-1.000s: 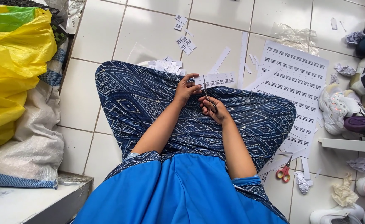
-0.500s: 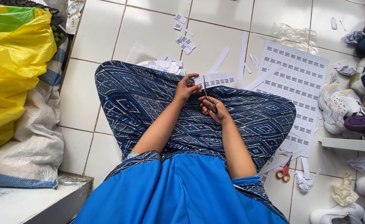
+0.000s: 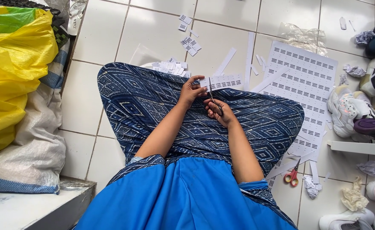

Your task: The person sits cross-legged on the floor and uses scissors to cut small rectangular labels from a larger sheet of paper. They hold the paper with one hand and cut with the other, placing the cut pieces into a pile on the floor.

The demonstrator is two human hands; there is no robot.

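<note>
I sit on a tiled floor with a blue patterned cloth over my lap. My left hand (image 3: pixel 191 90) pinches one end of a white strip of printed labels (image 3: pixel 225 81) above my knees. My right hand (image 3: pixel 218 111) grips dark scissors (image 3: pixel 213 97), whose blades point up into the strip close to my left fingers. A pile of small cut label pieces (image 3: pixel 169 67) lies just beyond my left knee. A large white sheet of printed labels (image 3: pixel 304 81) is spread on the floor to the right.
Red-handled scissors (image 3: pixel 293 175) lie on the floor by my right side. A yellow plastic bag (image 3: pixel 12 64) rests on a white sack (image 3: pixel 34 145) at the left. Shoes (image 3: pixel 349 110) and crumpled paper scraps crowd the right edge. Paper offcuts (image 3: pixel 249 53) litter the tiles ahead.
</note>
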